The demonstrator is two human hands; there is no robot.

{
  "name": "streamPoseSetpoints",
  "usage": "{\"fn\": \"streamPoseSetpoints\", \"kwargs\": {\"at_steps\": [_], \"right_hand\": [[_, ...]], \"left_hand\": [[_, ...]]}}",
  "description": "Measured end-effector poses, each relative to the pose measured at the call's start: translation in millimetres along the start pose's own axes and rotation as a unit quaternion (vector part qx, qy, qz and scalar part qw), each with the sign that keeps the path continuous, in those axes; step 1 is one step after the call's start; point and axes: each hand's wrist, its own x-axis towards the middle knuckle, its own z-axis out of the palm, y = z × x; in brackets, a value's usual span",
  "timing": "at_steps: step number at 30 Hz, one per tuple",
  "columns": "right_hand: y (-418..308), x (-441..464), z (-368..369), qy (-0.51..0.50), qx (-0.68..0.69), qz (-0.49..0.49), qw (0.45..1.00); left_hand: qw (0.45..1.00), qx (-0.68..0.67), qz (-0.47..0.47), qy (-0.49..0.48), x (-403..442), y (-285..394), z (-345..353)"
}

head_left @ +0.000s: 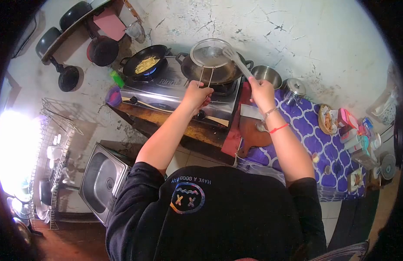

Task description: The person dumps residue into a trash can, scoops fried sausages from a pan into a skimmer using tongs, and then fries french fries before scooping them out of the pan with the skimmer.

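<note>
My left hand (199, 94) is closed around the wire handle of a round mesh strainer (209, 51). The strainer is above the right-hand wok (218, 75), and whether it touches the rim I cannot tell. My right hand (263, 94) grips a slotted spatula (241, 65) by its handle, with the head slanting up to the strainer's right edge. On the left burner sits a second wok (130, 65), in which pale yellow strips of food (147, 65) lie in a heap. A blue flame shows under that wok.
Both woks stand on a silver two-burner stove (169, 89). To the right are a steel pot (267, 77), a lidded canister (294, 89), a cutting board (253, 135) and a purple patterned tablecloth (299, 130). A sink (101, 174) and dish rack (58, 156) are at left; pans hang above.
</note>
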Motion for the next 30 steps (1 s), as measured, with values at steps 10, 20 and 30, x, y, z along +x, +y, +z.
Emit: {"fn": "streamPoseSetpoints", "kwargs": {"at_steps": [10,20,30], "right_hand": [[-12.3,-7.2,11.8,-0.042,0.030,0.109,0.993],[-4.5,9.8,6.5,-0.008,0.082,0.156,0.984],[-4.4,19.5,13.3,-0.041,0.156,0.181,0.970]], "left_hand": [[0.998,0.040,0.007,-0.047,-2.4,-12.4,27.6],[0.997,0.062,0.032,0.044,-7.3,-16.3,21.4],[0.595,0.027,0.742,-0.308,-209.8,84.1,74.2]]}}
